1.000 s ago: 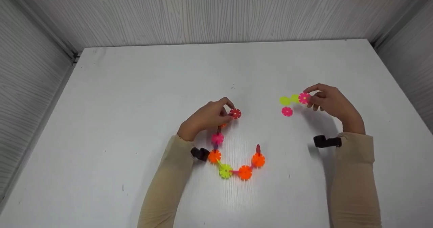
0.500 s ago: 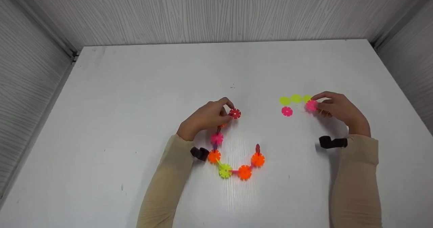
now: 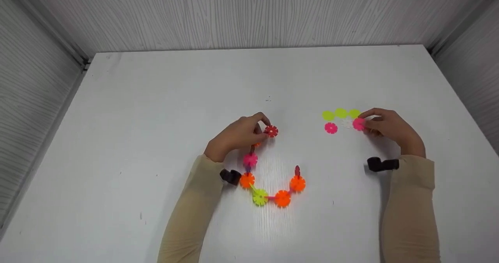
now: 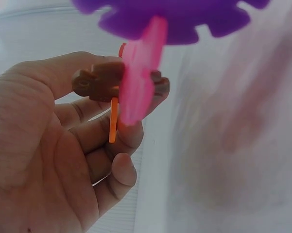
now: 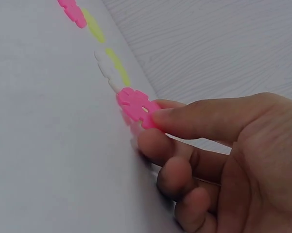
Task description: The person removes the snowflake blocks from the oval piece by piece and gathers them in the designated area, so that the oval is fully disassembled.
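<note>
My left hand (image 3: 237, 135) pinches a red notched disc (image 3: 272, 130) between thumb and fingers, at the upper end of a linked chain of bright plastic discs that curves round in a U on the white table (image 3: 163, 99). Below my fingers the chain runs through an orange disc (image 4: 113, 119), seen edge-on from my left wrist, a brown disc (image 4: 99, 82), a pink disc (image 3: 250, 160) and a purple disc (image 4: 175, 17), then another orange one, a yellow-green disc (image 3: 260, 197) at the bend and two more orange ones, ending in a dark red disc (image 3: 297, 171) that stands on edge. Well apart to the right, my right hand (image 3: 393, 127) grips a loose pink disc (image 3: 358, 124) by its rim, thumb against its face, with my other fingers curled beneath; I cannot tell whether its edge touches the tabletop. Just beside it lie three yellow discs (image 3: 341, 112) in a row, a white disc (image 5: 107, 68) that barely shows against the table, and a second loose pink one (image 3: 331, 128). Both my sleeves (image 3: 411, 208) are beige, each with a small black wrist camera (image 3: 383, 164) beside the cuff
</note>
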`<action>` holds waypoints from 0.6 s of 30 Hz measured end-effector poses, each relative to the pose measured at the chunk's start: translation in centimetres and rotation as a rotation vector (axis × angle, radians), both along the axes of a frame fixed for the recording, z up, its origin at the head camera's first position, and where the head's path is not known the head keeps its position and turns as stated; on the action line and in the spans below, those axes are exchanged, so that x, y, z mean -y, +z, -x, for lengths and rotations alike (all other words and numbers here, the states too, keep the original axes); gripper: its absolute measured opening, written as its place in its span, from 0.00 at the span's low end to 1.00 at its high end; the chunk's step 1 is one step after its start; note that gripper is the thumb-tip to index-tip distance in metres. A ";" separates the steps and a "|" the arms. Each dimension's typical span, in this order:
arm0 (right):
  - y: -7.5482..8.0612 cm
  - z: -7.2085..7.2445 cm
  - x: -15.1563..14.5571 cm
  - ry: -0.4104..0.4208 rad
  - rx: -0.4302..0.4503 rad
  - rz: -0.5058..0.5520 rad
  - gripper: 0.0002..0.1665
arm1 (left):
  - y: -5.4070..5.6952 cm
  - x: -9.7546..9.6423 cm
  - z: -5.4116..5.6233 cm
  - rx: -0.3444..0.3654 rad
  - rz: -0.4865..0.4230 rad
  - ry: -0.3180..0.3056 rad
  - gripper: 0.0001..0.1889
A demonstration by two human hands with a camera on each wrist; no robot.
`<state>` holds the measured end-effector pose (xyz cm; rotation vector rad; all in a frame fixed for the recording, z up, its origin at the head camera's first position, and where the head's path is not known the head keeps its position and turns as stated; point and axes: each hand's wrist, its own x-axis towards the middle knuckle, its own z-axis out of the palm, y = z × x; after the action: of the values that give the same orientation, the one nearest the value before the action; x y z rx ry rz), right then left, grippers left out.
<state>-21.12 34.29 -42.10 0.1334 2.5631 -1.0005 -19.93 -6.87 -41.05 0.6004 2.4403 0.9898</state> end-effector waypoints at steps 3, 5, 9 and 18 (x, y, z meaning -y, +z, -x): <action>0.1 0.0 0.2 0.011 -0.007 -0.002 0.22 | 0.0 0.0 0.0 0.005 0.000 -0.003 0.18; 0.1 0.0 0.2 0.010 -0.007 0.006 0.22 | 0.0 -0.1 0.1 0.005 0.003 -0.005 0.18; 0.1 -0.1 -0.3 -0.017 -0.002 0.024 0.22 | 0.0 -0.1 0.1 -0.005 0.003 -0.018 0.18; -0.1 -0.3 -0.7 -0.034 0.028 0.018 0.24 | -0.2 -0.2 0.0 -0.002 -0.003 -0.022 0.18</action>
<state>-20.81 35.02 -42.19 0.1853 2.5338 -1.0260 -19.96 -6.70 -41.23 0.6277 2.4292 0.9845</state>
